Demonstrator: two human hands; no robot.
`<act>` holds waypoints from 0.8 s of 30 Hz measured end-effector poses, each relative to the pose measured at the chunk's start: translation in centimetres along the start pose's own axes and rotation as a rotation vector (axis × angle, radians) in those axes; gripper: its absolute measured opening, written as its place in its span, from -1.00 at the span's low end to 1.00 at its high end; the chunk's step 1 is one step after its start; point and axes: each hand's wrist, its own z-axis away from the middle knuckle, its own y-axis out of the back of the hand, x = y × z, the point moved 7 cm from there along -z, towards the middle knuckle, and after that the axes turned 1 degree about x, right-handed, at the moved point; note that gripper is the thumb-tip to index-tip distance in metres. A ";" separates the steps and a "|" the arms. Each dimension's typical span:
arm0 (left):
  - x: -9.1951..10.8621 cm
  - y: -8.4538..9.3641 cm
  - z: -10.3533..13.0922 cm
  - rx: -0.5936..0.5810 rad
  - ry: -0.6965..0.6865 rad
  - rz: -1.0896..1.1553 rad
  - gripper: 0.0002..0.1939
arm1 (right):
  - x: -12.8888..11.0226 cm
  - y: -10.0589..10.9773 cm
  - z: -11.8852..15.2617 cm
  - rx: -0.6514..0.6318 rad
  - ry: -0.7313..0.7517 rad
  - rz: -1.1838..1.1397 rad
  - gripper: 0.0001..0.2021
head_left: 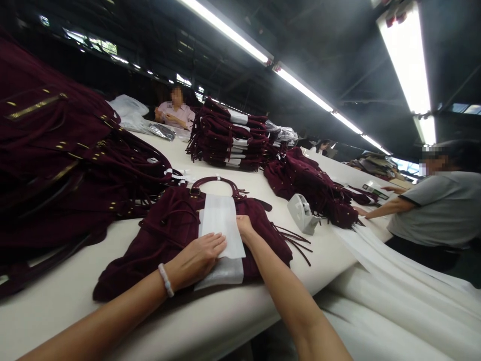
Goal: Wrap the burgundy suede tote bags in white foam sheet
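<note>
A dark maroon handbag point(161, 230) lies flat before me, its looped handle point(214, 179) pointing away and thin fringe strands spread to the right. Around its middle is a white paper sheet point(220, 213), with a lower white flap point(221, 273) showing beneath it near the table's front edge. My left hand point(199, 255) rests on the sheet with its fingers stretched out flat; a pale beaded bracelet is on that wrist. At the sheet's right edge, my right hand point(244, 226) has its fingers curled in, closed on the paper. Its fingertips are partly hidden.
A large heap of maroon bags point(56, 165) rises at the left. Stacked bags with white bands point(229, 135) stand behind. Right of my bag is a grey-white tape dispenser point(302, 214), near more bags point(308, 180). Co-workers stand at right point(439, 210) and back point(176, 113).
</note>
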 end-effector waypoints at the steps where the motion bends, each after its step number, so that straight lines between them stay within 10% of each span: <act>1: -0.5 0.0 0.0 0.008 0.038 0.000 -0.61 | 0.0 0.0 -0.2 -0.003 -0.003 -0.008 -0.88; 7: -3.4 -0.3 -0.2 0.001 0.233 0.059 -0.61 | 0.6 0.8 -0.5 -0.030 0.001 -0.042 -0.88; 24: 0.7 -0.9 -0.2 -0.057 -0.056 -0.222 -0.67 | 0.9 1.3 -0.7 0.069 -0.034 -0.001 -0.85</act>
